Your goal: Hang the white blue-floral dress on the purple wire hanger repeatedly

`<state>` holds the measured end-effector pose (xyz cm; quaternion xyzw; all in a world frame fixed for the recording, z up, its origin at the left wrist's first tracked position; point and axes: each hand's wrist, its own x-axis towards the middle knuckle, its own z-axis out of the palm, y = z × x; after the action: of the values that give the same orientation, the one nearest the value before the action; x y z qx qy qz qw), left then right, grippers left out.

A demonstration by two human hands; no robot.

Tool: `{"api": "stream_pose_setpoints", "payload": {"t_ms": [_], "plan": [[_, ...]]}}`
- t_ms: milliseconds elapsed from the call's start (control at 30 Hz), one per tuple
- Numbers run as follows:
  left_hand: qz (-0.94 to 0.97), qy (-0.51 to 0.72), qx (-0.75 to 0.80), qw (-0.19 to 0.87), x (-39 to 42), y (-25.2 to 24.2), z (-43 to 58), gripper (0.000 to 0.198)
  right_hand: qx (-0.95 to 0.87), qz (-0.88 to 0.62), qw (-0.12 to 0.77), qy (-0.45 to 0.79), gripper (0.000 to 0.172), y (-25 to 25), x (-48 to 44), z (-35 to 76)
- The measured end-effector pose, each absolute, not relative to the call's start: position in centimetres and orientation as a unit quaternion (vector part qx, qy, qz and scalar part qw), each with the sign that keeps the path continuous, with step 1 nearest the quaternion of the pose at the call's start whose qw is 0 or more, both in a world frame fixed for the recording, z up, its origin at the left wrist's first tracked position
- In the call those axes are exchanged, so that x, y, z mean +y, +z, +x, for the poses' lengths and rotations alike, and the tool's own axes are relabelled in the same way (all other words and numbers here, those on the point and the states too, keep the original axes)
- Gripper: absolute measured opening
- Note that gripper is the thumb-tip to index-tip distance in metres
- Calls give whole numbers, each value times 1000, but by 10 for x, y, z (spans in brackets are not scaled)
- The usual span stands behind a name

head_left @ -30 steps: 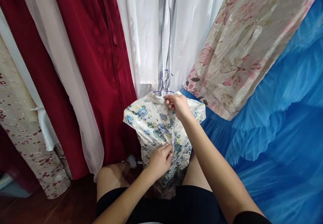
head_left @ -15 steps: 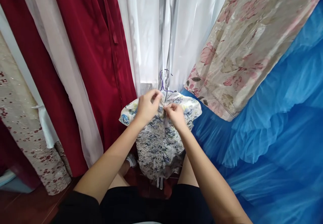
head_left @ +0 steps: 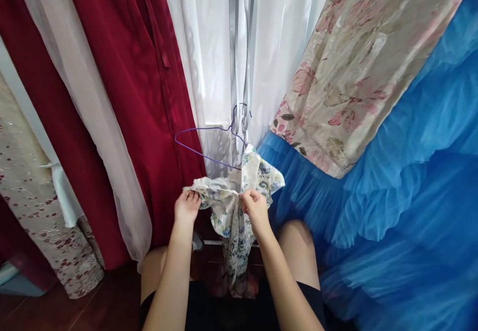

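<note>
A floral garment, white with blue, yellow and dark print, hangs partly off a purple wire hanger. The hanger's left arm is bare, while its right arm runs into the garment's right shoulder. My left hand is closed on the edge of the garment's left shoulder, pulled down below the hanger. My right hand pinches the fabric near the middle of the neckline. The hanger's hook sits by thin grey straps hanging down in front of white cloth.
Dark red cloth and a pale sheer panel hang on the left. At right hang a beige dress with pink flowers and ruffled blue tulle. The reddish-brown floor shows below.
My left hand has moved left and down, drawing the garment's left shoulder off the hanger. My right hand has shifted lower, still gripping the fabric. The hanger's left arm is now exposed.
</note>
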<state>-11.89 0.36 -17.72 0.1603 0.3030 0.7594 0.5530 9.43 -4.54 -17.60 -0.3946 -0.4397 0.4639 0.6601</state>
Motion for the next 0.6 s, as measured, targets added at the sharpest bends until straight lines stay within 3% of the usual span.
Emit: {"api": "stream_pose_setpoints", "payload": {"t_ms": [100, 200, 300, 400, 467, 600], "plan": [[165, 738, 280, 591, -25, -197, -92, 9, -346, -448, 711, 416, 29, -220, -66, 112], [319, 701, 253, 586, -55, -186, -61, 15, -371, -488, 698, 368, 23, -237, -91, 124], [536, 600, 300, 512, -77, -159, -30, 22, -510, -411, 630, 417, 39, -217, -109, 122], [656, 557, 342, 378, -86, -138, -14, 25, -613, -324, 513, 506, 29, -186, -114, 120], [691, 538, 352, 330, -87, -134, -16, 27, -616, -312, 463, 556, 32, -170, -115, 127], [741, 336, 267, 517, -96, -153, -32, 41, -561, -326, 485, 586, 29, -146, -115, 164]]}}
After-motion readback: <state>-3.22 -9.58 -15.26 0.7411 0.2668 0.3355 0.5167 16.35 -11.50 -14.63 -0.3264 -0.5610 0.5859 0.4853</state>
